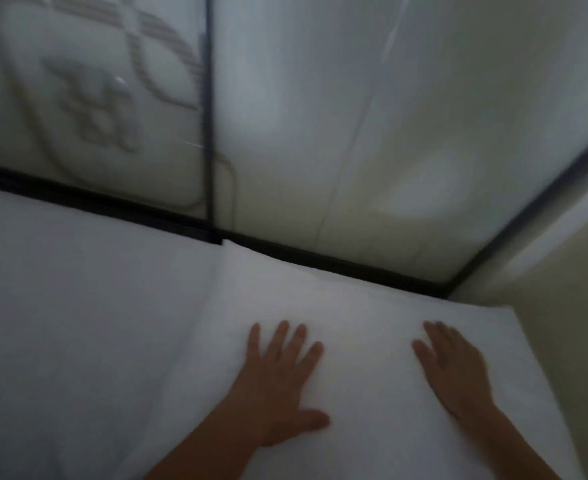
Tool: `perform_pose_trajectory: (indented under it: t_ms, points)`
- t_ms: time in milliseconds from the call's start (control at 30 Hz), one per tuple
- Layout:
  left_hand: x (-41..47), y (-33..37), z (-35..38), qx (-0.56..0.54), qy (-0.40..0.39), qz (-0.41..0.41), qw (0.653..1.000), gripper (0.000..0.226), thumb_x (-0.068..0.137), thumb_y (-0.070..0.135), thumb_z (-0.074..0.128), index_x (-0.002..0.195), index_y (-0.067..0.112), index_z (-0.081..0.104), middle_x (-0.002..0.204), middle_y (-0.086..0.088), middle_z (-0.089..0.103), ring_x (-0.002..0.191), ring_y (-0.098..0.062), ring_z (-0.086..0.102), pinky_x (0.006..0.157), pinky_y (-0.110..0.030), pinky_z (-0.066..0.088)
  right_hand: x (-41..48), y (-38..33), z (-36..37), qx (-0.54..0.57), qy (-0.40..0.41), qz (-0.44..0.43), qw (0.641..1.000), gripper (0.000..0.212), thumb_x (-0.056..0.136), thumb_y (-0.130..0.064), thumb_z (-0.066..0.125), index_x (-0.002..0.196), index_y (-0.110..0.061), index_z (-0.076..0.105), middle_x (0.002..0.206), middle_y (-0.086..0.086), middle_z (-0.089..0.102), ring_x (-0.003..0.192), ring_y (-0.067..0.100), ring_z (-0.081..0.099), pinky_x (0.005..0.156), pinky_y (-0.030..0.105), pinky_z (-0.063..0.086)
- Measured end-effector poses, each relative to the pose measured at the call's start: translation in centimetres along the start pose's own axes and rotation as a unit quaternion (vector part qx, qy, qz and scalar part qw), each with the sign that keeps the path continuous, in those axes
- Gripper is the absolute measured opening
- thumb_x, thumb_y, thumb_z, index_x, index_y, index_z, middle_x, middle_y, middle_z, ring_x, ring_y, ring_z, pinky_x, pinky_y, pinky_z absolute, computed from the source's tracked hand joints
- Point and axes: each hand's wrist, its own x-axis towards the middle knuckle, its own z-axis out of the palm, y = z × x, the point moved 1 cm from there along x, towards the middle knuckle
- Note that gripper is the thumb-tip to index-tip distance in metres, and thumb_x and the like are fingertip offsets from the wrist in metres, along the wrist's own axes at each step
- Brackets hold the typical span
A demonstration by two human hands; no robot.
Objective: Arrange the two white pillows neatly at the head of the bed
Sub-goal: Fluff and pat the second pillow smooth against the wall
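Fingers (pixel 287 336) of both hands spread flat, gripping nothing, atop smooth, blurry white pillow (pixel 355 306) beside headboard (pixel 320 261).

Pale headboard panels (pixel 372 133) with dark frame strips (pixel 208 116); blurred curved pattern (pixel 112 81) on left panel; beige wall (pixel 569 289) at right.

Smooth matt white cloth pillow (pixel 337 323); glossy pale headboard panels (pixel 372 116) with dark trim.

- A pillow (pixel 337 306) lay on the right, its far edge against the headboard panel (pixel 389 133).
- A second pillow (pixel 78 289) lay just left of it, edges touching.
- Both hands rested flat on the right pillow, left hand (pixel 278 386) and right hand (pixel 455 368) apart.
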Motion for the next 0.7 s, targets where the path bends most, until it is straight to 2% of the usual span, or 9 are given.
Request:
perform_pose_trajectory:
  t_ms: [133, 200, 267, 333, 433, 467, 567, 700]
  points:
    - [0.1, -2.0, -0.7, -0.002, -0.005, -0.011, 1.000, 0.089, 0.080, 0.078, 0.021, 0.147, 0.030, -0.011, 0.158, -0.004, -0.023, 0.140, -0.027, -0.030, 0.106, -0.061, -0.025, 1.3, -6.7, -1.9, 0.002, 0.015, -0.092, 0.996, 0.075, 0.089, -0.069, 0.013, 0.148, -0.027, 0.029, 0.158, 0.002, 0.026, 0.145, 0.022, 0.020, 0.117, 0.046, 0.017]
    - [0.1, -3.1, -0.6, -0.013, 0.004, -0.026, 1.000, 0.085, 0.083, 0.075, 0.020, 0.147, 0.030, -0.011, 0.157, -0.004, -0.025, 0.139, -0.027, -0.032, 0.107, -0.059, -0.024, 0.9, -10.3, -2.3, 0.004, -0.004, -0.141, 0.990, 0.073, 0.088, -0.068, 0.014, 0.150, -0.030, 0.023, 0.160, -0.002, 0.019, 0.146, 0.019, 0.012, 0.118, 0.042, 0.010]
    - [0.4, -4.4, -0.6, -0.026, 0.016, -0.033, 0.999, 0.082, 0.084, 0.073, 0.017, 0.147, 0.030, -0.012, 0.156, -0.003, -0.027, 0.138, -0.027, -0.033, 0.109, -0.058, -0.021, -0.4, -12.3, -1.8, -0.008, -0.017, -0.156, 0.988, 0.072, 0.087, -0.068, 0.011, 0.151, -0.034, 0.014, 0.161, -0.005, 0.010, 0.147, 0.015, 0.003, 0.118, 0.039, 0.003]
    - [1.0, -5.6, -0.4, -0.042, 0.019, -0.031, 0.998, 0.079, 0.085, 0.072, 0.014, 0.146, 0.031, -0.014, 0.156, -0.002, -0.028, 0.137, -0.026, -0.035, 0.110, -0.059, -0.018, -2.1, -12.2, -0.7, -0.013, -0.009, -0.112, 0.994, 0.070, 0.089, -0.068, 0.010, 0.151, -0.035, 0.014, 0.161, -0.004, 0.010, 0.147, 0.016, 0.003, 0.118, 0.042, 0.004]
    - [2.1, -6.2, -0.5, -0.047, 0.032, -0.011, 0.998, 0.078, 0.084, 0.073, 0.009, 0.146, 0.032, -0.016, 0.155, -0.002, -0.030, 0.136, -0.029, -0.037, 0.109, -0.064, -0.016, -4.5, -11.1, 0.4, 0.008, 0.025, -0.018, 1.000, 0.069, 0.089, -0.064, 0.019, 0.149, -0.031, 0.025, 0.159, 0.001, 0.021, 0.147, 0.021, 0.012, 0.117, 0.048, 0.010]
    - [2.7, -6.5, -0.4, -0.041, 0.046, 0.001, 0.998, 0.078, 0.084, 0.073, 0.010, 0.147, 0.032, -0.012, 0.157, -0.004, -0.026, 0.138, -0.031, -0.033, 0.108, -0.066, -0.013, -4.6, -11.2, 1.0, 0.019, 0.032, -0.001, 0.999, 0.070, 0.088, -0.062, 0.022, 0.148, -0.027, 0.030, 0.157, 0.003, 0.026, 0.146, 0.023, 0.017, 0.115, 0.050, 0.013]
    - [5.1, -7.3, -0.2, -0.047, 0.058, 0.042, 0.996, 0.076, 0.086, 0.070, 0.025, 0.149, 0.028, 0.019, 0.160, -0.010, 0.009, 0.144, -0.041, -0.002, 0.106, -0.074, 0.005, -4.2, -11.7, 2.8, 0.032, 0.057, 0.001, 0.998, 0.065, 0.088, -0.051, 0.030, 0.144, -0.019, 0.041, 0.152, 0.007, 0.037, 0.142, 0.026, 0.029, 0.112, 0.052, 0.018]
    - [8.1, -7.5, 2.0, -0.070, 0.048, 0.089, 0.992, 0.079, 0.082, 0.073, 0.035, 0.147, 0.029, 0.026, 0.159, -0.012, 0.016, 0.144, -0.045, 0.007, 0.102, -0.078, 0.010, -3.7, -11.4, 5.7, 0.030, 0.027, -0.008, 0.999, 0.060, 0.090, -0.036, 0.033, 0.146, -0.014, 0.036, 0.154, 0.006, 0.032, 0.144, 0.022, 0.025, 0.112, 0.051, 0.019]
